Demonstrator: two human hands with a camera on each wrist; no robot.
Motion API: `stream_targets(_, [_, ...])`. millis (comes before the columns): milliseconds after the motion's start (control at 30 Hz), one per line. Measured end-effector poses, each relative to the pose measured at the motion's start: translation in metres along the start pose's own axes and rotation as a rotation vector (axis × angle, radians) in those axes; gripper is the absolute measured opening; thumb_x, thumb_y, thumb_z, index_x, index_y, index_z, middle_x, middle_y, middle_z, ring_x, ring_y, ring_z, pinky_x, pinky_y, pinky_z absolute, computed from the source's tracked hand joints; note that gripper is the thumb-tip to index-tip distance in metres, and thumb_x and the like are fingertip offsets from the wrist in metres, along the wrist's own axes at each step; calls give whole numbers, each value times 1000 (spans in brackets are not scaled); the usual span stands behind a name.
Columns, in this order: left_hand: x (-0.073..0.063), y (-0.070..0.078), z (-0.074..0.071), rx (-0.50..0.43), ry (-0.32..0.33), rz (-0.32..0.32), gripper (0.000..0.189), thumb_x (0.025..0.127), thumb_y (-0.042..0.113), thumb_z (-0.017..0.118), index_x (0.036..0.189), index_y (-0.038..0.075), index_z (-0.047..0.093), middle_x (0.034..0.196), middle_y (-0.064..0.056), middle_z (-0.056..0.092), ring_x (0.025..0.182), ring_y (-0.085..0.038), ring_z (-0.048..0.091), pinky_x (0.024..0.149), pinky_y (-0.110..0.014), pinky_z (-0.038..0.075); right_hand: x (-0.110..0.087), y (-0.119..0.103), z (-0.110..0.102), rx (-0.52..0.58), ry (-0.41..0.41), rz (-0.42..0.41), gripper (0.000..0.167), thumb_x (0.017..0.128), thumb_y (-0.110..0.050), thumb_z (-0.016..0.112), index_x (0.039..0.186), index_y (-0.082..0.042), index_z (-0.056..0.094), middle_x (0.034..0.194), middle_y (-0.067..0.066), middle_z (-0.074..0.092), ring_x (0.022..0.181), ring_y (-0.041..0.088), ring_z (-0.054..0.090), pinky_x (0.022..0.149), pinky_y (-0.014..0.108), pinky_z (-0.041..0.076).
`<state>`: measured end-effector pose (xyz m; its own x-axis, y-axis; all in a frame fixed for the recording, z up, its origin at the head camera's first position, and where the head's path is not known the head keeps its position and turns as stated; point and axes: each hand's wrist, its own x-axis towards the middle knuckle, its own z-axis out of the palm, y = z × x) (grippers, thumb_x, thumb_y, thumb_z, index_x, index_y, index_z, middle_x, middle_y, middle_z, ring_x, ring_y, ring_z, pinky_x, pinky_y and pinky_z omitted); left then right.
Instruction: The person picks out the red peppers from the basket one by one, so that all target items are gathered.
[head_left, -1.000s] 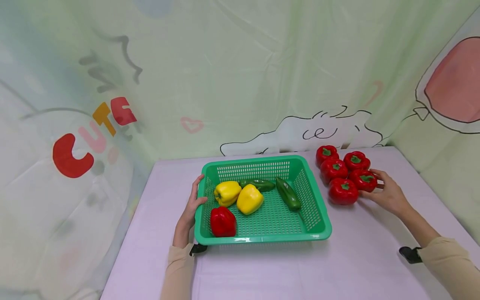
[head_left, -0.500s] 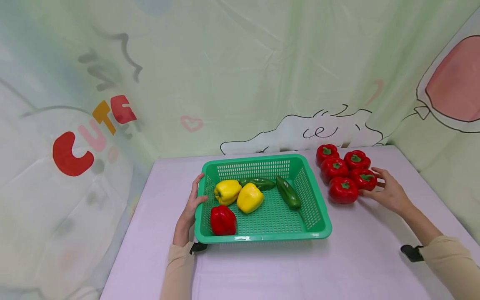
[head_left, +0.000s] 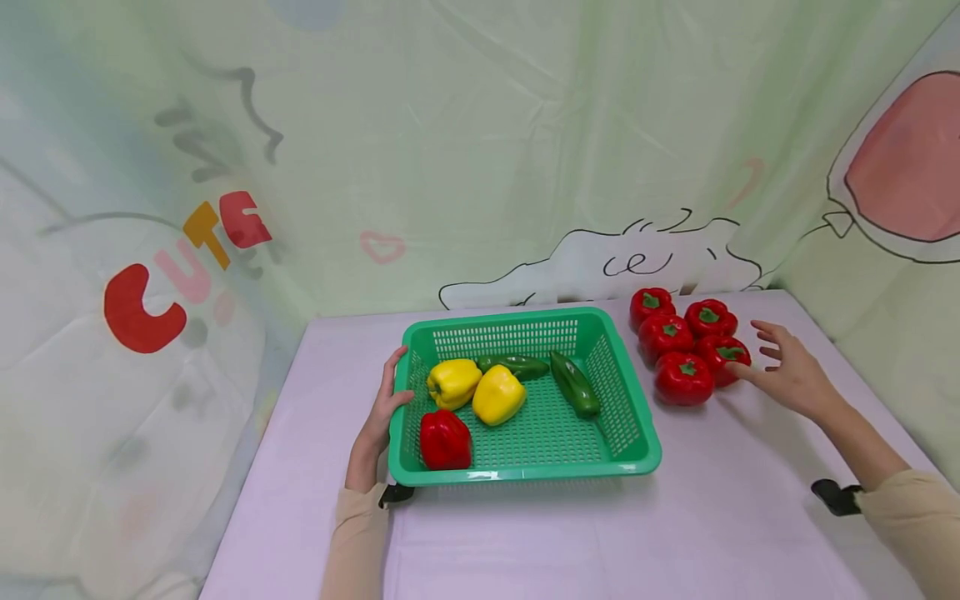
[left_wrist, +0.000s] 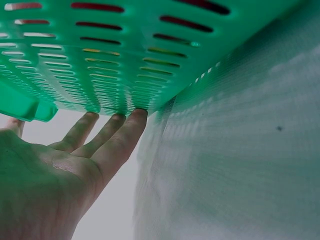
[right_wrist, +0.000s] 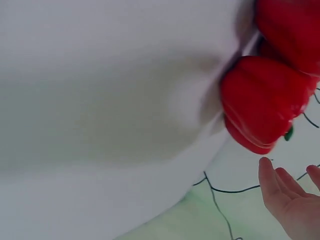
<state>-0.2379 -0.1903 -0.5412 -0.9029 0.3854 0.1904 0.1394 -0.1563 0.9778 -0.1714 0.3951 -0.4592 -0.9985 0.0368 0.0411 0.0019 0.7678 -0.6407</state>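
My left hand holds the left side of a green plastic basket, thumb over the rim and fingers along the outer wall. In the left wrist view its fingertips meet the slotted wall. Inside lie a red bell pepper, two yellow bell peppers and two long green peppers. My right hand, fingers spread and holding nothing, hovers just right of a cluster of several red bell peppers. The right wrist view has its fingertips apart from the closest red pepper.
A pale lilac cloth covers the table. Behind it hangs a light green curtain printed with drawings, reaching the table's back edge. The cluster of red peppers stands near the back right corner, right of the basket.
My right hand has drawn back to the right from the nearest red pepper, its fingers opening wider. The peppers stay in place, and my left hand and the basket have not moved.
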Motion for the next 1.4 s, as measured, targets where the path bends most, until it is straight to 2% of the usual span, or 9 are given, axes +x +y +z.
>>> stream_targets(100, [0,0,0,-2,2,-4,72,95,7,44,157,20,9,160,-16,17,133,-38,33,97,-31,48,-2,-15,-2,5,6,6,83,94,-21,66,150,12,14,140,45,25,118,64,37,90,68,38])
stream_targets(300, [0,0,-1,5,3,-15,72,96,6,44,157,19,8,160,-16,15,134,-39,32,98,-33,47,-4,-44,4,15,-7,4,85,93,-25,67,152,7,16,144,42,25,121,63,35,87,68,43])
stream_targets(500, [-1,0,0,12,4,-24,73,95,9,45,157,19,8,161,-16,15,134,-40,31,99,-36,46,-5,-63,13,12,-7,-60,87,88,-22,73,151,6,20,142,38,29,120,59,36,79,65,50])
stream_targets(667, [-1,1,0,8,-1,-24,73,95,8,44,157,19,8,160,-16,15,135,-40,31,99,-36,46,-7,-77,20,26,-7,-117,88,85,-19,76,151,5,23,143,36,31,120,57,37,78,65,50])
stream_targets(800, [-1,1,1,-1,-4,-24,74,94,5,43,157,19,7,160,-17,15,134,-41,31,98,-35,47,-10,-91,27,49,-16,-156,87,84,-15,76,150,5,24,145,35,31,121,56,38,80,65,50])
stream_targets(1167, [-1,0,0,-1,-3,-18,73,95,7,44,157,19,7,160,-17,14,134,-39,30,97,-31,47,-12,-129,43,49,-65,-198,86,86,-21,75,153,0,25,146,31,32,123,53,42,83,64,50])
stream_targets(1400, [0,1,1,1,-2,-16,73,95,7,43,157,20,8,160,-17,16,133,-40,32,97,-34,48,-11,-147,65,98,-80,-276,82,83,-14,76,149,1,31,146,28,36,126,51,43,89,63,47])
